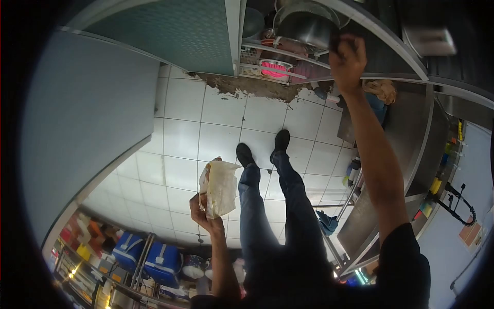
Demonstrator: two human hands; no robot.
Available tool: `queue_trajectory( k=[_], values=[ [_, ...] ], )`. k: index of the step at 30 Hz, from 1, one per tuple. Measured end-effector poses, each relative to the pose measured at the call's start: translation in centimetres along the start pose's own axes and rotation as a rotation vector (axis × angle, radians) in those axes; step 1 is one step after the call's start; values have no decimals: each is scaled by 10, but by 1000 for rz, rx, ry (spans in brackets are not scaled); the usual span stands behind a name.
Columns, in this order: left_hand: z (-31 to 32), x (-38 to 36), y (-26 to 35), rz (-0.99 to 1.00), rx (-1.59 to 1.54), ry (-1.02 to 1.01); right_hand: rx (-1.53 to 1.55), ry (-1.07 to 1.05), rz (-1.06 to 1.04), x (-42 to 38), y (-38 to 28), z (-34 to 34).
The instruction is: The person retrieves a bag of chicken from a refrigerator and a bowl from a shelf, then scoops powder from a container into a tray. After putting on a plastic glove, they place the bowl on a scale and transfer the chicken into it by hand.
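In my left hand (207, 216), at the lower middle, is a pale, crumpled paper or plastic package (221, 189) with brown contents partly showing. My right hand (348, 62) reaches up to a shelf at the upper right, its fingers curled beside a large metal pot (307, 28). The fingertips are dark and blurred, so what they hold or touch is hidden. Below the pot, a bright pink item (274, 68) sits in a metal container on a lower shelf.
A green textured panel (170, 36) stands left of the shelves. Steel counters (406, 129) run along the right, with a hose tap (463, 206) beyond. Blue boxes (162, 262) are at the lower left. Both my feet are on the white tiled floor (177, 136).
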State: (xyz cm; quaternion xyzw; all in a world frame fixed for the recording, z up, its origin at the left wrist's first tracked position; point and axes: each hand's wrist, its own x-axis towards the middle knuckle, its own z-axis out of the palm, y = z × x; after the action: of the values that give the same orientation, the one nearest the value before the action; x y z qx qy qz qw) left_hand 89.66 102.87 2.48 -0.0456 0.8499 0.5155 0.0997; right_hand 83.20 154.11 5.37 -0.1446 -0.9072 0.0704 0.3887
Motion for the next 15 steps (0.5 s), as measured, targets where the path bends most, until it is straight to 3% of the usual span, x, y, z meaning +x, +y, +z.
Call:
queue_trajectory(
  k=[7,9,12,14,15],
  values=[
    [12,-15,61,-35,-55,147,117,180,-75,-7,0,-12],
    [16,-22,64,11,-65,195,92,144,-50,-17,-5,-30],
    [23,-29,90,46,-123,218,227,168,-60,-25,-25,-56],
    [21,-35,99,25,-143,227,537,178,52,-29,-58,-83],
    [20,-37,104,-1,-163,226,505,135,102,-25,-69,-97]
  ],
)
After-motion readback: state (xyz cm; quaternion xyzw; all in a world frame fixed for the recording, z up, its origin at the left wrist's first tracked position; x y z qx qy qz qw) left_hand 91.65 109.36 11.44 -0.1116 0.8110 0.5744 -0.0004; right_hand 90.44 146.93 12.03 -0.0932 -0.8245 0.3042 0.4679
